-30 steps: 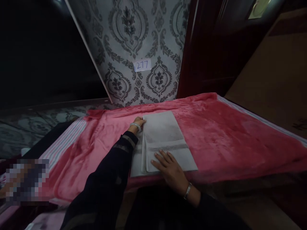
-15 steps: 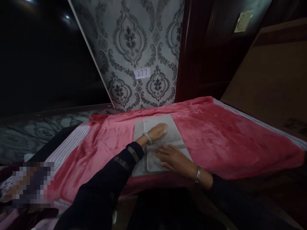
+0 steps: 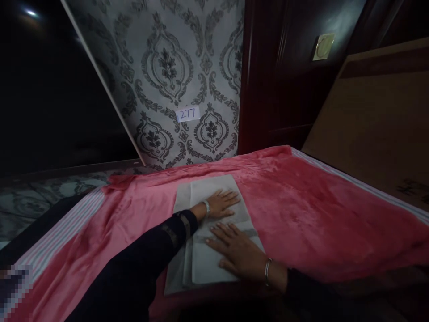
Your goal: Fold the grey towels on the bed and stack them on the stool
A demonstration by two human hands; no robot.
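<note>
A folded pale grey sheet, of cloth or paper I cannot tell which, lies in layers on a red plush blanket. My left hand rests flat on its upper part, fingers spread and pointing right. Closer to me, my right hand lies palm down across the sheet's right side, with its fingers apart and pointing left. Neither hand grips anything. The layers' edges show along the left side of the sheet, and my right hand and wrist cover part of its right edge.
A large dark screen stands at the left, before patterned wallpaper bearing a paper label marked 277. Right of it are a dark red wood panel and a big cardboard box. Striped cloth edges the blanket.
The view has shifted, so the blanket and sheet sit lower and farther left in the picture. Both hands, blurred before, now show clearly with fingers spread on the sheet.
</note>
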